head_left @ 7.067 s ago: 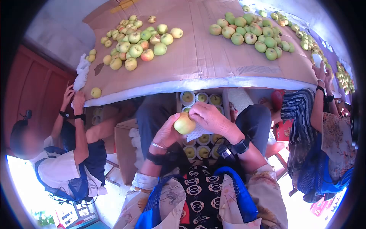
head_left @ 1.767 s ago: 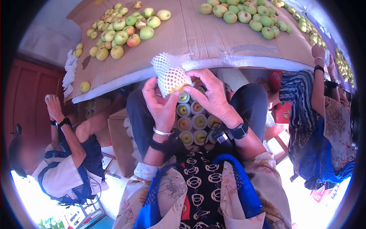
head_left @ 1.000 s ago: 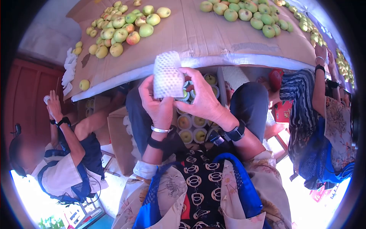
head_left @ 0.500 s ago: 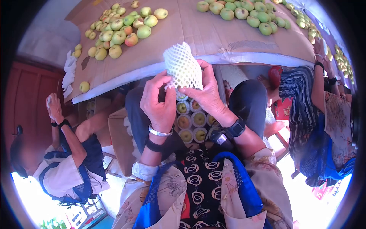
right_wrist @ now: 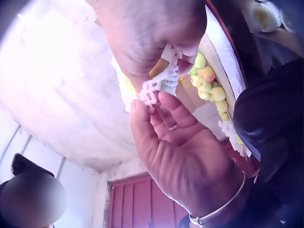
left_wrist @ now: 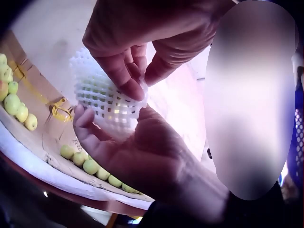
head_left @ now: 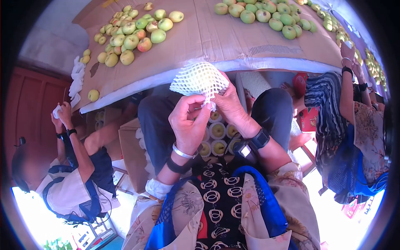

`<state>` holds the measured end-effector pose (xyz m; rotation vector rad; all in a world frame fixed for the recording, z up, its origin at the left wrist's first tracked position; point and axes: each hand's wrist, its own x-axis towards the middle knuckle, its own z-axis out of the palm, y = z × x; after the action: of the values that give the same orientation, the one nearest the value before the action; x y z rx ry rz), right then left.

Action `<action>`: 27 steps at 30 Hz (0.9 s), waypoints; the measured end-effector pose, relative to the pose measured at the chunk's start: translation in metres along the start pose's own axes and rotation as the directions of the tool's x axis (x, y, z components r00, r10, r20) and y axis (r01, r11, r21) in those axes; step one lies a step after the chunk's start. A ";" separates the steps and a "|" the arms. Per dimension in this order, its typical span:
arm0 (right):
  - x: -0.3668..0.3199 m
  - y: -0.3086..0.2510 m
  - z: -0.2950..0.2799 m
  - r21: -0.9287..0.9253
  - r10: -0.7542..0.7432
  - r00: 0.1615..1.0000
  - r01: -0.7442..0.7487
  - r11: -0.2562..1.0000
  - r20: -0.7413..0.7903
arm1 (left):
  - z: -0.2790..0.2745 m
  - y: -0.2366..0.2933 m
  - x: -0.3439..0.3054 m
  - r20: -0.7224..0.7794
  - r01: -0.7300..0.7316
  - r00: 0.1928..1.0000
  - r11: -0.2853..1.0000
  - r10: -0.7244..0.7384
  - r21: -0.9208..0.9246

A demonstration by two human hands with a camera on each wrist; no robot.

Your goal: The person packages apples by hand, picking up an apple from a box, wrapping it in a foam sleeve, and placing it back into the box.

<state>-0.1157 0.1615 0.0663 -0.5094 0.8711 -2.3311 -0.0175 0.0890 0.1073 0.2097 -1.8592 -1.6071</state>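
Note:
A white foam fruit net (head_left: 200, 79) is around a pale apple that shows through its mesh, held up in front of the table edge. My right hand (head_left: 232, 106) grips the netted apple from the right; in the left wrist view its fingers curl round the underside. With thumb and fingertips my left hand (head_left: 188, 127) pinches the gathered near end of the net. That pinch shows closely in the right wrist view, where the left hand (right_wrist: 185, 147) draws a stretched strip of net (right_wrist: 151, 92). The net and fingers hide most of the apple.
Between the knees sits a box with several netted apples (head_left: 217, 130). Apple piles lie on the cardboard-covered table (head_left: 196, 37), one at left (head_left: 130, 41) and one at right (head_left: 266, 16). A cardboard box (head_left: 132, 152) stands by the left knee. People work on either side.
Earlier a bare apple was in my hands; now it is inside the net. Over the last second the net has tipped leftward, and my left hand has moved to pinch its near end.

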 end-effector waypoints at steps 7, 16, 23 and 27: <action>0.000 -0.013 -0.004 -0.067 0.104 0.994 -0.101 0.993 0.036 | -0.030 0.022 0.031 -0.184 -0.266 0.918 0.889 0.352 0.374; 0.005 -0.008 0.005 -0.303 0.111 0.985 -0.066 0.951 0.133 | -0.031 -0.009 0.061 0.145 0.299 0.951 0.930 -0.272 -0.214; 0.008 -0.005 0.003 -0.603 0.033 0.990 0.055 0.796 0.134 | -0.028 -0.033 0.054 0.064 0.318 0.946 0.866 -0.319 -0.385; 0.010 -0.015 0.011 -0.877 0.035 0.993 0.084 0.474 0.114 | -0.039 -0.074 0.041 0.269 0.479 0.860 0.504 -0.434 -0.719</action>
<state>-0.1229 0.1591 0.0859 -1.0596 2.0266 -1.6438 -0.0487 0.0182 0.0549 0.2897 -0.9952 -2.6660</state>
